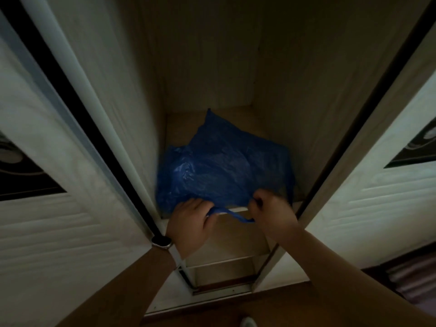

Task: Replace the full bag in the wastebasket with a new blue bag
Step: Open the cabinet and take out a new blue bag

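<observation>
A crumpled pile of blue plastic bags (224,166) lies on a shelf (184,128) inside an open, dim closet. My left hand (191,224) grips the front edge of the blue plastic at the shelf's lip. My right hand (271,212) pinches the same plastic a little to the right. A thin blue handle strip (236,214) stretches between my two hands and hangs just below the shelf edge. The wastebasket is not in view.
Sliding closet doors (70,161) (377,185) stand on both sides of the narrow opening. Lower shelves (226,258) step down below the hands. The wooden floor (212,310) shows at the bottom, and a striped fabric (415,279) lies at the lower right.
</observation>
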Available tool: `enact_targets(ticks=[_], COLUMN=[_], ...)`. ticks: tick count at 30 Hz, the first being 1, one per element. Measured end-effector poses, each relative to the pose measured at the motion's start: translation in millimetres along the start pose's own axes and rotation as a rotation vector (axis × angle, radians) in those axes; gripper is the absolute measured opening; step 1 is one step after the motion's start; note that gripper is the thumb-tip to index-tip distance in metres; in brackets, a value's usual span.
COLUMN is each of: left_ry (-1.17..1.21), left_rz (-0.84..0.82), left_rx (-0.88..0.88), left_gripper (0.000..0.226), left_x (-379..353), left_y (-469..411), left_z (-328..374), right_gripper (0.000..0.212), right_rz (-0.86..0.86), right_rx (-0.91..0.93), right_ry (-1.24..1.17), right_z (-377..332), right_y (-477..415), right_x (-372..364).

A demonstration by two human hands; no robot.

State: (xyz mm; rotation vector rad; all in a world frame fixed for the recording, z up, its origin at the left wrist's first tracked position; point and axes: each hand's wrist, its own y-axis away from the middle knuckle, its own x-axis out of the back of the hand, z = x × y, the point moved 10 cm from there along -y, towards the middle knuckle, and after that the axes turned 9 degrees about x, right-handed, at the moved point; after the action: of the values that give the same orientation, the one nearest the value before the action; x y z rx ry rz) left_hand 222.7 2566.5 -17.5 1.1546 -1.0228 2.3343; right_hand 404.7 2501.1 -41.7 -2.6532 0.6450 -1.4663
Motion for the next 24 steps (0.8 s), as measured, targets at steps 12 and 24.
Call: enact_targets(ticks=[12, 24], left_ry=[0.39, 0.521], left_rz=[0.094, 0.005], left_rx=[-0.183, -0.329], left_gripper=[0.025, 0.024], left_x=[71.6, 95.1], left_y=[37.9, 86.1], left_z=[30.7, 70.6], right_gripper=[0.01, 0.012], right_rz=[0.297, 0.341], right_rx=[-0.198, -0.181], right_ry=[-0.021, -0.019], right_z=[-72.9, -122.4], right_y=[126.2, 224.2], right_x=[61.4, 77.8])
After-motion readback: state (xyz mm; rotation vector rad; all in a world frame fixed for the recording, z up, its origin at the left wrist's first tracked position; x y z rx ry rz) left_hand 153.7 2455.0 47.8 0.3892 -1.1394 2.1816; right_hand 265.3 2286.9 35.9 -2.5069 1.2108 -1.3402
